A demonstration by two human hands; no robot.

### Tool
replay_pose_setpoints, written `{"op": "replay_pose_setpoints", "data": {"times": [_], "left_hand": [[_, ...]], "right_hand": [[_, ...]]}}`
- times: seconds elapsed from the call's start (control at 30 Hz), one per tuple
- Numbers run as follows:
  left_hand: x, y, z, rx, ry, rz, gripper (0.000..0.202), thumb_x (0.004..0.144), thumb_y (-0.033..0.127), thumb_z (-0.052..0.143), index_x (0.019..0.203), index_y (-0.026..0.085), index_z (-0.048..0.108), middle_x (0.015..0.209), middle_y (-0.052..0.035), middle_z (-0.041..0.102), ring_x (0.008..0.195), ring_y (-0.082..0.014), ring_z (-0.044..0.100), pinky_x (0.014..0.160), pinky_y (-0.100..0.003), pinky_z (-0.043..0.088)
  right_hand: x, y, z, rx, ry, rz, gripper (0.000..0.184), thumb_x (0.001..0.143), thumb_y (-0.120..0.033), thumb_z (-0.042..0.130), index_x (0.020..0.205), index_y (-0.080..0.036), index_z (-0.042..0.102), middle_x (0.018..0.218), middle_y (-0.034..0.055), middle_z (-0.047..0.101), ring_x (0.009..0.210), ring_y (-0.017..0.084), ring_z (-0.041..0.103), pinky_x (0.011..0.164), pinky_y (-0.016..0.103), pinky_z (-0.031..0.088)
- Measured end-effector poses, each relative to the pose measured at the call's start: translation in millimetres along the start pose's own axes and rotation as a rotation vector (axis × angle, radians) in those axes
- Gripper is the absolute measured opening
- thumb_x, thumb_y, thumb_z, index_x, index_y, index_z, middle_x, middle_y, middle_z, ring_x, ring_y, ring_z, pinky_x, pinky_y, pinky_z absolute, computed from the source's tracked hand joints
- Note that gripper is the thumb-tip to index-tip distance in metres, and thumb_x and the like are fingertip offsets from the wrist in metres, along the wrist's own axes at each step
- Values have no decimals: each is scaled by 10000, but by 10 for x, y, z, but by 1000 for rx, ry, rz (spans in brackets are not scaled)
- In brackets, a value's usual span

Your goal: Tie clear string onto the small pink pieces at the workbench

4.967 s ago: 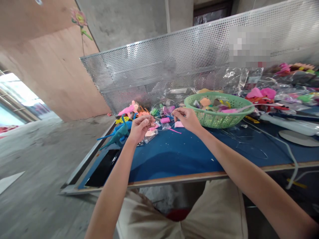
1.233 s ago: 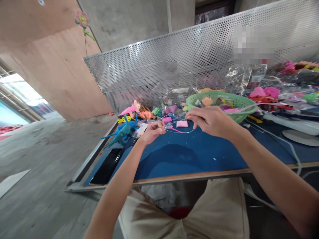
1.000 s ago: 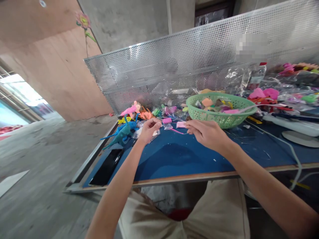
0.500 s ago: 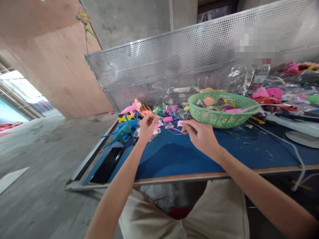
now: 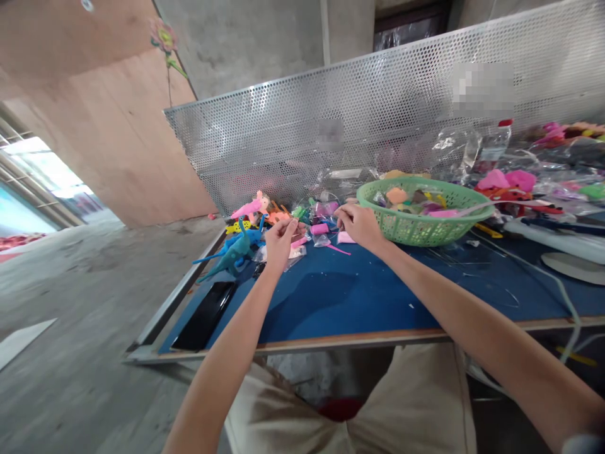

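My left hand (image 5: pixel 280 241) is over the blue tabletop, thumb and fingertips pinched together; whatever they hold is too small to make out. Close to it are a clear plastic packet (image 5: pixel 295 252) and a pink cylinder-like piece (image 5: pixel 319 229). My right hand (image 5: pixel 360 224) is left of the green basket (image 5: pixel 416 228), its fingers curled in a pinch, and I cannot make out anything in them. Just below those fingers lies a pale pink piece (image 5: pixel 345 238). A thin pink strip (image 5: pixel 339 250) rests on the table between the hands.
Blue and teal dinosaur toys (image 5: pixel 235 252), a pink toy (image 5: pixel 251 206) and a black phone-like slab (image 5: pixel 204 315) lie at the left. A perforated metal panel (image 5: pixel 293 126) stands behind. To the right are red and pink toys (image 5: pixel 508 187), a bottle (image 5: pixel 496 146) and a cable (image 5: pixel 543 268).
My right hand has moved slightly away and left, toward the small items. The pale pink piece, earlier at its fingertips, now lies on the table. My left hand has barely moved.
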State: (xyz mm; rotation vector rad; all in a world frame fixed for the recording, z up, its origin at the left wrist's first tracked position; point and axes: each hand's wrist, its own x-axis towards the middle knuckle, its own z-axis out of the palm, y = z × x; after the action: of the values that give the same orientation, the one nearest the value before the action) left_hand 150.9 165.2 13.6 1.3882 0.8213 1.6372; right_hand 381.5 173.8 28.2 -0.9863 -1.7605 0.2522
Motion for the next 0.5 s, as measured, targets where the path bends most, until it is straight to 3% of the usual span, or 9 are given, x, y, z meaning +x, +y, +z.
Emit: {"op": "replay_pose_setpoints", "data": {"times": [0.23,0.33,0.5], "left_hand": [[-57,129,-43,-277,-351,-221,469,728,458,845,1091,189,721,910,-48,746,779,-160,734,767,-297,623],[-84,148,-56,-271,-374,-244,451,697,441,874,1036,182,729,826,-23,723,714,-145,717,751,-300,627],[-70,153,-65,-254,-353,-202,406,665,430,896,907,158,716,755,-13,700,666,-128,695,711,-288,626]], "right_hand": [[-100,173,-39,482,-225,194,355,907,-509,632,808,-168,648,627,18,658,515,133,609,537,273,497],[-118,192,-38,559,-286,214,385,883,-544,669,819,-164,653,633,20,656,523,131,608,535,271,496],[-118,141,-67,570,-262,159,378,892,-539,663,814,-170,653,621,2,639,539,125,604,561,270,510]]}}
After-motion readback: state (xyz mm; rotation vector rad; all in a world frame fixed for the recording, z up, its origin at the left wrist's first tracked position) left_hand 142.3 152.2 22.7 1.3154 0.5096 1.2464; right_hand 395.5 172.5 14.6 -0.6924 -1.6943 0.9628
